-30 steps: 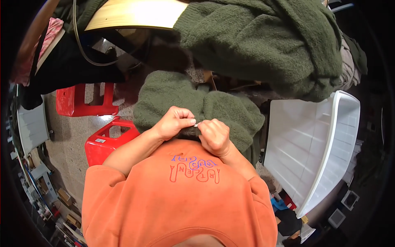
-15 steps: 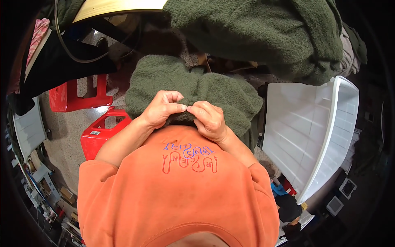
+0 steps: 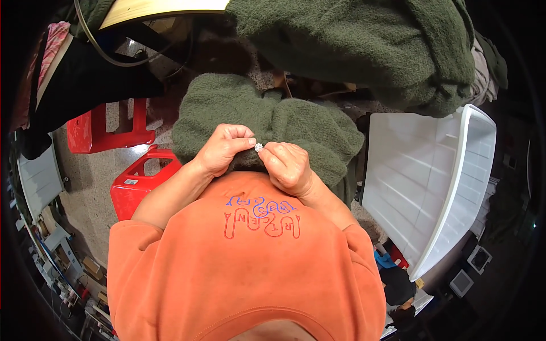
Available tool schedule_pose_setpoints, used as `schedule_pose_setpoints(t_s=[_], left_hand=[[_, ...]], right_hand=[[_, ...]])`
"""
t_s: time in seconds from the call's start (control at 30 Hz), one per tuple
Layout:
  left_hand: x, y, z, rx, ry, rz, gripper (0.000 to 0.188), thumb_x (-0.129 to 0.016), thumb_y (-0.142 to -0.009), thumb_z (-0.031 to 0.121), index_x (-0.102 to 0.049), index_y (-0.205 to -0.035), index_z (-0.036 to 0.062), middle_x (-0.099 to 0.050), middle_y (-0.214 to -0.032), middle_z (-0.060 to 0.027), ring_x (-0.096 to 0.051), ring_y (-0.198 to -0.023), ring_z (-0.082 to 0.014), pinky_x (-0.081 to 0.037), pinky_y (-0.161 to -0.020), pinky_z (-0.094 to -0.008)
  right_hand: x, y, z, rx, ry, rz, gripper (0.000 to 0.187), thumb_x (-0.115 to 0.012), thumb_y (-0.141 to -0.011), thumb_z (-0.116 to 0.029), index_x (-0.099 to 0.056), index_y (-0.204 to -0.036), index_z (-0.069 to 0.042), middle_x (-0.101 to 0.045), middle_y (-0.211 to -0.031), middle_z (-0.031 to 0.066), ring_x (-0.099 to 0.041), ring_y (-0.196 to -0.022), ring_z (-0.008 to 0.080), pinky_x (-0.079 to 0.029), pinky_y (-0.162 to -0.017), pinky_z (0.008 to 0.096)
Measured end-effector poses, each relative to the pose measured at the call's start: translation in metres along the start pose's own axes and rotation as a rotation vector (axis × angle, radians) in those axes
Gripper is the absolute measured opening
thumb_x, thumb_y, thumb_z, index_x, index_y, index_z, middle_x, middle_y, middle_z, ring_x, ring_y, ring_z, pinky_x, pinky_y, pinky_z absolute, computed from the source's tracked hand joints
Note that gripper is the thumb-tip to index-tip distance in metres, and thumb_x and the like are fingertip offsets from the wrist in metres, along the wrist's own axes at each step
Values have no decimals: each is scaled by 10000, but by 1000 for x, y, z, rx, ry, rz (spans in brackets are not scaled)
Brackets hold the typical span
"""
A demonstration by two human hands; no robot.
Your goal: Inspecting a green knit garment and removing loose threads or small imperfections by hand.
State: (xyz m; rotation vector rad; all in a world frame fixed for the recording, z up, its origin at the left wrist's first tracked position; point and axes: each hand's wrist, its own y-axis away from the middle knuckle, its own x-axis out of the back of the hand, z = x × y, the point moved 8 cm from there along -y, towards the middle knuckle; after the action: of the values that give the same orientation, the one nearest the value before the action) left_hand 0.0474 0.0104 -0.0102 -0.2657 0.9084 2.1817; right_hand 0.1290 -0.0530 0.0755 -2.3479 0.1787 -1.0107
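A dark green knit garment point(image 3: 227, 105) lies bunched over my lap, under both hands. Between my fingertips shows a small round silvery piece point(image 3: 259, 147), glinting and too small to name surely. My right hand point(image 3: 288, 165) is closed, its thumb and forefinger pinching at that piece. On the other side my left hand point(image 3: 223, 150) is closed too, fingers curled and thumb stretched toward the silvery piece, its tip almost touching it. Whatever the left fingers hold is hidden by them.
More green knit fabric point(image 3: 352, 51) is heaped ahead on the right, by a pale wooden tabletop point(image 3: 165, 7). Two red stools, one nearer point(image 3: 139, 190) and one farther point(image 3: 85, 133), stand at left. A large white plastic bin point(image 3: 418, 170) stands at right.
The silvery piece has come into sight between my fingertips. My right hand has turned slightly and drawn a little away from the left thumb.
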Motion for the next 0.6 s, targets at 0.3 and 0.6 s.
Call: schedule_pose_setpoints(t_s=[0.3,0.6], left_hand=[[-3,0,5,2,10,-26,62,-563,-750,74,-560,-703,33,-536,-662,32,-449,-607,-28,-348,-567,-167],[-2,0,4,-49,-9,49,66,-552,-753,66,-555,-695,35,-521,-647,34,-430,-592,-26,-339,-548,-171]], right_hand=[[-4,0,2,35,37,43,174,-550,-604,-25,-539,-774,9,-542,-735,92,-531,-539,172,-412,-439,262],[-4,1,-2,51,60,23,185,-560,-598,-29,-538,-778,8,-540,-725,89,-523,-518,170,-407,-429,262]])
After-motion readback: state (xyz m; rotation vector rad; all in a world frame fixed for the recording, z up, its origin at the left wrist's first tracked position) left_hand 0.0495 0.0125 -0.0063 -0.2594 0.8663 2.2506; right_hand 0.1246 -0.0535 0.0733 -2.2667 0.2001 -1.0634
